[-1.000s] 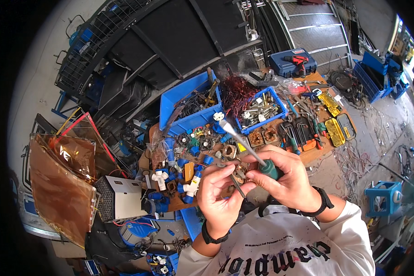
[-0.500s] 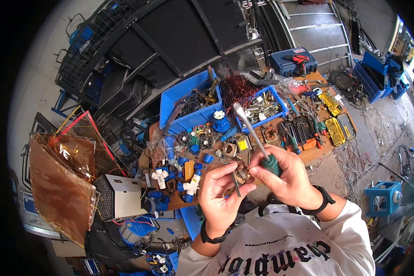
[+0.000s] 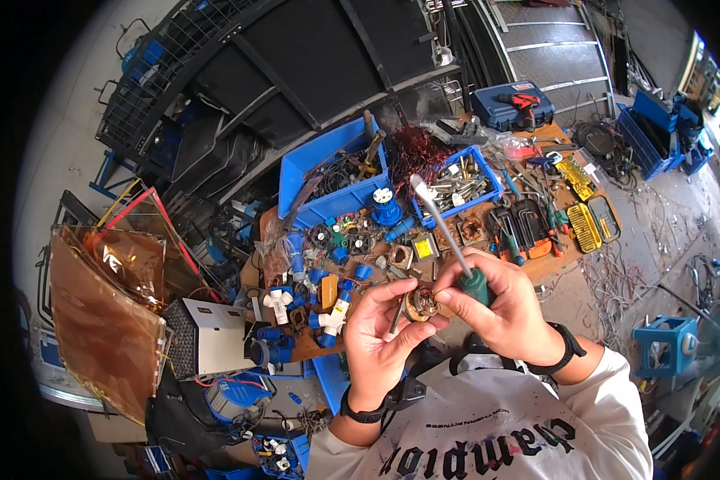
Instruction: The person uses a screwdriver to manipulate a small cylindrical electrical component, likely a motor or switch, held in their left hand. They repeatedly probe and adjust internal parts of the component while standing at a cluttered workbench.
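Note:
My left hand (image 3: 376, 330) is closed on a small round motor part (image 3: 418, 304) with copper-coloured windings inside. A thin rod sticks out of the part toward the palm. My right hand (image 3: 506, 310) grips the green handle of a screwdriver (image 3: 443, 230), whose metal shaft points up and away to the left. The right thumb and fingertips also reach the near side of the motor part. The screwdriver tip stands clear of the part, above the bench.
Beyond my hands lies a cluttered wooden bench (image 3: 564, 260). A blue bin of cables (image 3: 312, 210), a blue tray of bolts (image 3: 456, 210), hex keys (image 3: 526, 227) and a yellow bit case (image 3: 584, 230) sit there. White-and-blue fittings (image 3: 334, 320) lie at left; a red drill (image 3: 523, 110) rests on a blue case.
The motor part has been turned between my fingers, so its round face with windings shows more and its rod has swung left. The screwdriver has barely shifted.

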A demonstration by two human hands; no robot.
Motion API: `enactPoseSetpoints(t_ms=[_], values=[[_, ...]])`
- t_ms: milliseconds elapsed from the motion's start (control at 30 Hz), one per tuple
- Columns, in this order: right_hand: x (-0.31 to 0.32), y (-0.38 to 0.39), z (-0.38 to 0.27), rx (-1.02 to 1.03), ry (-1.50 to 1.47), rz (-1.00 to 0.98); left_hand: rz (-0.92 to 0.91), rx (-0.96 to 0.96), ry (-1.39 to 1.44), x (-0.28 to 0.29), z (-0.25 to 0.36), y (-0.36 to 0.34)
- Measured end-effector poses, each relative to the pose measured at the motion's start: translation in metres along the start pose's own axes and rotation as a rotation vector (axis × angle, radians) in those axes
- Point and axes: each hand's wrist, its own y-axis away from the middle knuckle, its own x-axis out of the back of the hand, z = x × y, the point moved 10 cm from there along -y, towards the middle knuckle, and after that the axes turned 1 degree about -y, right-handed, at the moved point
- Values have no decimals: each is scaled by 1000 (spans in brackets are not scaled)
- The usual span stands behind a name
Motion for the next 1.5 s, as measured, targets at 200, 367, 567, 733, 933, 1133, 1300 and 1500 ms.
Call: enactPoseSetpoints(t_ms=[200,367,567,733,933,1133,1300,1500], values=[[-5,2,-15,104,149,-26,39,-165,-227,-5,15,2],[-7,5,-21,181,240,-8,112,-256,-453,0,19,9],[-9,4,-16,163,176,-41,152,-363,-612,-2,31,16],[-12,4,-12,88,151,-98,153,-397,-700,-2,33,18],[-15,8,-12,100,166,-105,144,-379,-558,-5,33,16],[-7,9,-10,38,135,-70,114,-243,-407,-2,21,15],[0,11,-8,57,89,8,86,-110,-198,3,11,13],[9,14,-2,-36,-88,74,-15,25,23,3,0,9]])
